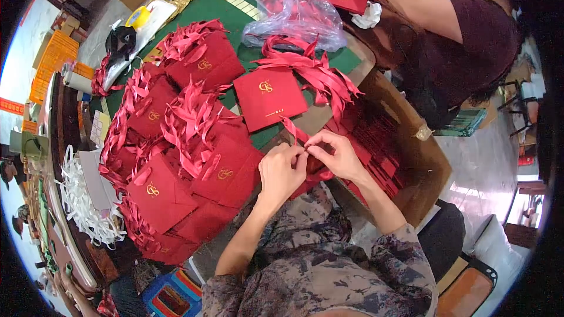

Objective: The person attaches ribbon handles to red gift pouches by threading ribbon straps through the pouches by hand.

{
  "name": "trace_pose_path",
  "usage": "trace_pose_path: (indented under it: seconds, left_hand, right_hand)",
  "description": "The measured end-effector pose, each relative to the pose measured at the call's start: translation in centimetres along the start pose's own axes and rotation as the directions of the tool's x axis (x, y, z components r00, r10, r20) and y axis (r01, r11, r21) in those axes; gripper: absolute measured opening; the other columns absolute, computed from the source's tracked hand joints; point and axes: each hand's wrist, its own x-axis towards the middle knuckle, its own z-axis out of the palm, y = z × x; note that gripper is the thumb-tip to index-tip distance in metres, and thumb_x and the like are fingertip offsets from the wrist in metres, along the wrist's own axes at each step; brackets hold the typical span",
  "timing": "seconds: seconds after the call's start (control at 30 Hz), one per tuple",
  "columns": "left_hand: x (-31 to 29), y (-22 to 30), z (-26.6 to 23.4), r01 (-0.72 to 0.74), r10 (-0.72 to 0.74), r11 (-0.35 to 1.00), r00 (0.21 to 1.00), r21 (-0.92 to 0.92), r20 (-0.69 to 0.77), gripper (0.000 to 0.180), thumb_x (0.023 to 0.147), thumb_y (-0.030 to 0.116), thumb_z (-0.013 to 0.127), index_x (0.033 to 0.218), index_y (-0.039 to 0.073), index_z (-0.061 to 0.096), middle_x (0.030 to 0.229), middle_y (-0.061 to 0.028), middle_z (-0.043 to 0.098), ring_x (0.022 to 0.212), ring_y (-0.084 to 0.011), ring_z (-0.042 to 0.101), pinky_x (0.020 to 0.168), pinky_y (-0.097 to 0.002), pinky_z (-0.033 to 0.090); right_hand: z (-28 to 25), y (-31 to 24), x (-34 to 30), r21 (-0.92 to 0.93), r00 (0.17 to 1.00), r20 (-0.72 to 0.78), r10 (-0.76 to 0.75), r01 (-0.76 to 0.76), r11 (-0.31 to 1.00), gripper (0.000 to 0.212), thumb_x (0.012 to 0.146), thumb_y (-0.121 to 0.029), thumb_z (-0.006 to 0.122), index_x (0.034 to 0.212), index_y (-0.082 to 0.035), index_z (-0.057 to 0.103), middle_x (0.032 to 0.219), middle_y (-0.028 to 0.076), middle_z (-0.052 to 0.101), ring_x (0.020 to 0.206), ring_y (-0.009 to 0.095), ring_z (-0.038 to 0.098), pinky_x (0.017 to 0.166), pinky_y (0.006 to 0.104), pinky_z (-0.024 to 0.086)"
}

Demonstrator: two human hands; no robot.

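My left hand (pixel 281 169) and my right hand (pixel 336 154) meet fingertip to fingertip above my lap. Both are closed in a pinch on a red ribbon (pixel 292 129), whose loose end sticks up past the fingers. Part of a red item shows beneath my hands; its shape is mostly hidden. Just beyond them, a flat red gift bag (pixel 270 98) with a gold emblem lies on the table. Loose red ribbons (pixel 317 73) are heaped behind and right of that bag. To the left rises a big pile of red bags (pixel 220 164) with ribbon handles.
At my right stands an open cardboard box (pixel 420 167) holding stacked red bags (pixel 376 158). A clear plastic bag (pixel 294 12) of red items lies on the green table (pixel 232 9). Across sits another person (pixel 458 41) with an arm over the table. White paper strips (pixel 88 199) are at the left.
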Motion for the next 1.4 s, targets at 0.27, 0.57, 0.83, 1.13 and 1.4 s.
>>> trace_pose_path:
  seconds: [0.27, 0.57, 0.83, 1.13, 1.4]
  left_hand:
    - [-0.7, 0.6, -0.2, -0.199, 0.164, 0.968, 0.963, -0.153, -0.215, 0.059, 0.08, 0.006, 0.073, 0.135, 0.004, 0.051, 0.114, -0.0175, 0.058, 0.105, -0.0358, 0.058, 0.09, -0.0408, 0.051]
    - [-2.7, -0.3, 0.9, 0.129, -0.072, 0.957, 0.973, -0.259, 0.22, 0.067, 0.08, 0.017, 0.079, 0.135, 0.0, 0.043, 0.101, -0.0264, 0.069, 0.093, -0.0423, 0.069, 0.079, -0.046, 0.056]
    - [-4.1, 0.2, -0.2, 0.107, -0.036, 0.955, 0.968, -0.277, 0.25, 0.068, 0.081, 0.021, 0.079, 0.133, -0.003, 0.044, 0.099, -0.027, 0.069, 0.093, -0.0435, 0.068, 0.077, -0.0475, 0.056]
    - [-7.5, -0.4, -2.2, 0.258, -0.161, 0.888, 0.949, -0.379, 0.27, 0.07, 0.08, 0.02, 0.081, 0.137, 0.0, 0.046, 0.115, -0.0233, 0.068, 0.11, -0.0337, 0.067, 0.093, -0.0404, 0.053]
    - [-9.5, -1.8, -3.6, 0.216, -0.158, 0.883, 0.973, -0.416, 0.169, 0.075, 0.081, 0.022, 0.079, 0.139, -0.006, 0.039, 0.112, -0.029, 0.065, 0.105, -0.044, 0.064, 0.087, -0.0466, 0.053]
  right_hand:
    - [-2.9, -0.2, 0.2, 0.124, 0.982, -0.158, 0.099, -0.08, 0.989, 0.009, 0.094, -0.012, 0.067, 0.095, -0.003, 0.067, 0.081, -0.005, 0.063, 0.07, 0.0, 0.052, 0.061, 0.019, 0.042]
    - [-4.3, -1.5, 0.7, 0.271, 0.969, -0.136, 0.206, -0.163, 0.949, 0.007, 0.095, -0.01, 0.065, 0.095, -0.003, 0.066, 0.083, -0.005, 0.064, 0.07, 0.001, 0.053, 0.062, 0.0193, 0.043]
    - [-4.9, -0.8, 3.6, 0.201, 0.973, -0.2, 0.117, -0.076, 0.977, 0.009, 0.094, -0.01, 0.066, 0.096, -0.002, 0.069, 0.083, -0.005, 0.065, 0.07, 0.002, 0.052, 0.063, 0.0195, 0.041]
    - [-2.2, -1.3, 6.6, 0.062, 0.986, -0.166, 0.021, -0.011, 0.998, 0.014, 0.094, -0.014, 0.065, 0.093, -0.002, 0.07, 0.081, -0.002, 0.065, 0.072, 0.005, 0.056, 0.063, 0.0225, 0.045]
    - [0.5, -1.1, 8.8, 0.232, 0.979, -0.07, 0.191, -0.17, 0.958, 0.011, 0.096, -0.017, 0.064, 0.093, -0.008, 0.07, 0.076, -0.01, 0.058, 0.062, 0.0, 0.046, 0.055, 0.0193, 0.034]
